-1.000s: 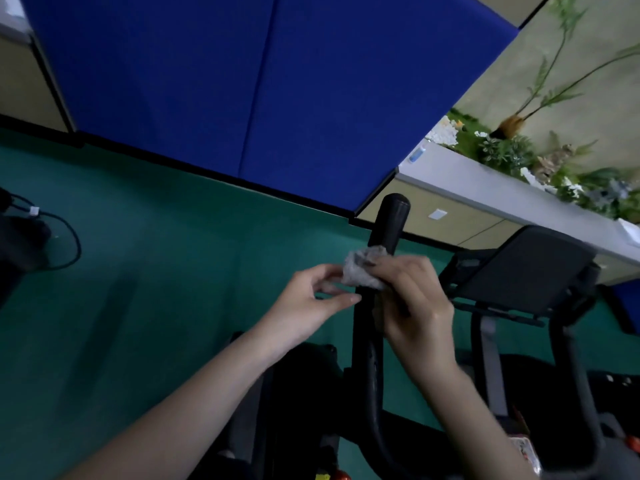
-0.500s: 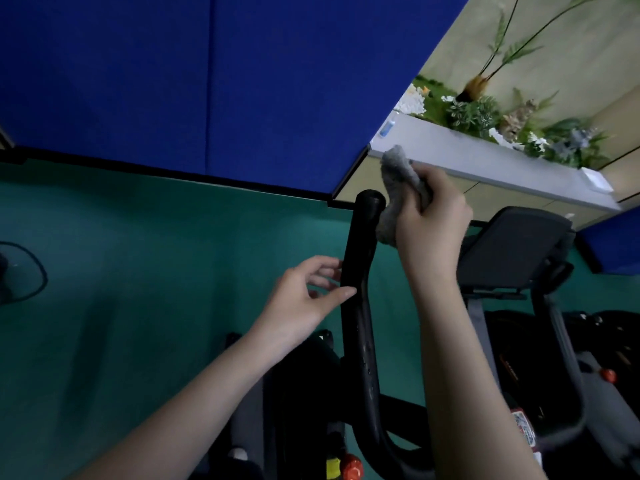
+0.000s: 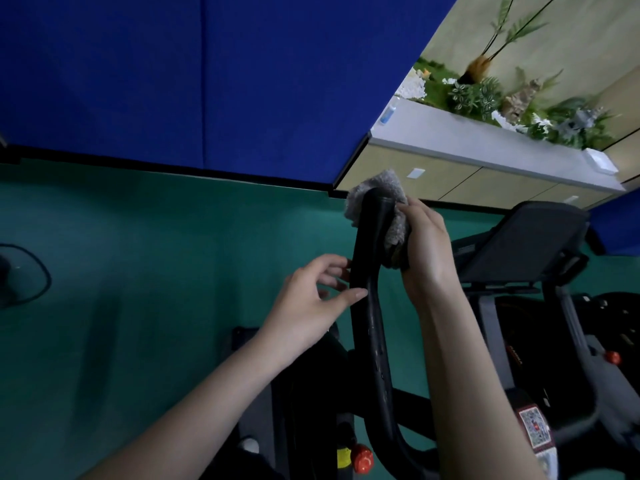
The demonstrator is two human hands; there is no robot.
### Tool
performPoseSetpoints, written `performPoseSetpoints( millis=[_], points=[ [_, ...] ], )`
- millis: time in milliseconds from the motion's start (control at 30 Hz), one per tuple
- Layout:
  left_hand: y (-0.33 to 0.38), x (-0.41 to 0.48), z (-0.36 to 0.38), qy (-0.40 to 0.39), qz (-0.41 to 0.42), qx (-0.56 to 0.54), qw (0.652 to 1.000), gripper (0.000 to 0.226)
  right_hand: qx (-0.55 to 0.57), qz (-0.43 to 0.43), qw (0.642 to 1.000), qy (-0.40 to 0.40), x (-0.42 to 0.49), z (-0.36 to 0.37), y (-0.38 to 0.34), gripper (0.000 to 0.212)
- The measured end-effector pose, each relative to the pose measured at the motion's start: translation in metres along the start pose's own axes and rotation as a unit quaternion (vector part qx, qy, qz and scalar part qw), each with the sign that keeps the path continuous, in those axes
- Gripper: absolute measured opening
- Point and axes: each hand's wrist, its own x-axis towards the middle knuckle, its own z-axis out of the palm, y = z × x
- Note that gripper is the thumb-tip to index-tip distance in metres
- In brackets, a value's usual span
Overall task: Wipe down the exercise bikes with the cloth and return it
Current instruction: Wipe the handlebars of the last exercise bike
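Cloth: The grey cloth (image 3: 393,188) sits over the top end of the black handlebar (image 3: 367,271) on the near exercise bike (image 3: 304,403). It covers the far side and the right side of the tip.

Right hand: The right hand (image 3: 429,251) holds the cloth. It is curled round the cloth and presses it on the bar.

Left hand: The left hand (image 3: 308,306) is lower down, on the left side of the bar. Its fingers (image 3: 332,270) are loose and nearly straight. The thumb tip touches the bar. It is dark there, so I cannot be sure, but it looks like a light touch and not a real grip.

Step now: I think the person is rubbing the tip of this handlebar.

Done: I cannot tell how much is clean. The bar below the cloth has little pale spots on it, so that part may need a wipe.

Left to do: The black screen stand (image 3: 523,244) to the right, the frame and the red knob (image 3: 362,459) look untouched. There seems to be more bike gear at the right edge too. After all that, the cloth must go back to its place. So the job looks far from finished.

Around: There is a green floor (image 3: 138,271), a blue wall (image 3: 207,81), and a counter (image 3: 485,147) with plants (image 3: 478,95) on it.
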Motion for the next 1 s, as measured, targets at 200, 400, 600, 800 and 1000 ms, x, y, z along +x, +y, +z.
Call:
performPoseSetpoints(
  millis=[200, 400, 600, 800, 1000],
  points=[
    [-0.002, -0.001, 0.003, 0.006, 0.007, -0.028, 1.000, 0.036, -0.039, -0.011, 0.999, -0.006, -0.013, -0.006, 0.025, 0.035],
    [-0.003, -0.001, 0.004, 0.006, 0.018, -0.027, 0.999, 0.035, 0.043, -0.003, 0.999, -0.003, 0.001, 0.001, 0.015, 0.043],
    [-0.002, -0.002, 0.003, 0.002, 0.024, -0.026, 0.999, 0.035, 0.085, 0.058, 0.994, -0.029, -0.004, 0.004, 0.029, 0.034],
    [0.002, -0.002, 0.003, 0.012, 0.024, -0.022, 0.999, 0.035, 0.018, 0.049, 0.998, -0.029, -0.031, -0.005, 0.042, 0.037],
    [0.009, -0.002, -0.006, 0.009, 0.053, 0.072, 0.996, 0.024, -0.139, -0.005, 0.990, 0.003, -0.060, -0.008, 0.040, 0.032]
  ],
)
